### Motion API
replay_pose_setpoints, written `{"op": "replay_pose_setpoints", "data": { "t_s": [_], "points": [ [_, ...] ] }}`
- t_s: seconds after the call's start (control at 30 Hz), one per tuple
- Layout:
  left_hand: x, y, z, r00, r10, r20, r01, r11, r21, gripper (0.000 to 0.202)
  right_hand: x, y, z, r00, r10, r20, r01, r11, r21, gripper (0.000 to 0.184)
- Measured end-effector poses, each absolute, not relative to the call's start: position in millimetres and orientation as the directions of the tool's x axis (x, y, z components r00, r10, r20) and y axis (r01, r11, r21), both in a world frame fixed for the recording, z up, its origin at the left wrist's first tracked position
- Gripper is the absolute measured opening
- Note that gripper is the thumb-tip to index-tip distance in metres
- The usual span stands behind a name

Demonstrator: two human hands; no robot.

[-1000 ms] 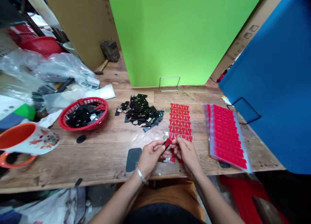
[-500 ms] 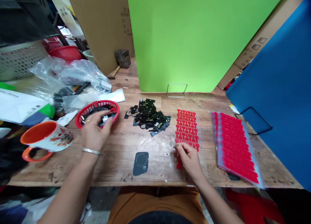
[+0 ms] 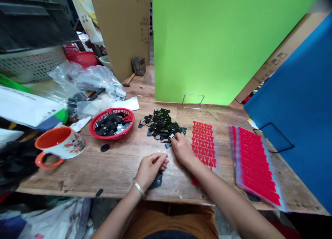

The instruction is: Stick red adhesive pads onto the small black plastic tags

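My left hand [image 3: 151, 168] hovers low over the near middle of the table, thumb and fingers pinched together; anything between them is too small to make out. Partly beneath it lies a dark grey flat plate [image 3: 157, 181]. My right hand [image 3: 182, 148] reaches to the near right edge of a pile of small black flat pieces [image 3: 162, 123], its fingertips closed against the pile, and what they grip is hidden. Beside that hand is a sheet of red T-shaped stickers [image 3: 203, 142], its lower part covered by my right forearm. A red basket [image 3: 112, 137] of similar black pieces stands to the left.
An orange-and-white mug [image 3: 63, 145] stands at the left, near plastic bags [image 3: 98, 80]. On the right lies a stack of red sticker sheets [image 3: 256, 163]. A green board [image 3: 220, 48] and a blue board [image 3: 295, 93] stand behind, with a wire stand [image 3: 193, 102] before the green one.
My left hand has left the red basket and moved right, over the dark grey plate. My right hand has gone from the red stickers up and left to the black pile. The view has shifted slightly.
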State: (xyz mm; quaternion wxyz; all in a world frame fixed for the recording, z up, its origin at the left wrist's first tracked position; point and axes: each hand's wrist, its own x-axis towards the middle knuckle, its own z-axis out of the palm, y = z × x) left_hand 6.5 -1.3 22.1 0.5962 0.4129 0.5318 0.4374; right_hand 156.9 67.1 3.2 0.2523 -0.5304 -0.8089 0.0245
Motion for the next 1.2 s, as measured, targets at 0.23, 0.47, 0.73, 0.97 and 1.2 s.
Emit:
{"op": "replay_pose_setpoints", "data": {
  "t_s": [0.23,0.47,0.73,0.97,1.2],
  "points": [
    [15.3,-0.4,23.3,0.058,0.899,-0.434,-0.430,0.415,0.802,0.031,150.3,39.8,10.1,-0.344,0.824,0.451,0.821,0.497,-0.282,0.019],
    [25.7,-1.4,16.4,0.112,0.941,-0.318,-0.301,0.337,0.892,0.030,147.8,-18.8,15.2,-0.344,0.829,0.441,0.747,0.526,-0.407,0.022],
    [26.2,-8.3,29.1,0.235,0.971,-0.036,0.857,-0.190,0.479,0.022,179.3,-32.6,9.6,-0.288,0.873,0.392,0.795,0.447,-0.411,0.041],
    [34.0,-10.4,15.0,0.315,0.949,-0.027,0.905,-0.292,0.309,0.030,186.0,-28.3,-3.6,-0.342,0.885,0.316,0.822,0.444,-0.356,0.036],
    [32.7,-11.2,7.1,0.330,0.944,0.020,0.904,-0.322,0.281,0.031,187.7,-29.4,-15.9,-0.329,0.874,0.358,0.808,0.457,-0.372,0.040]
  ]
}}
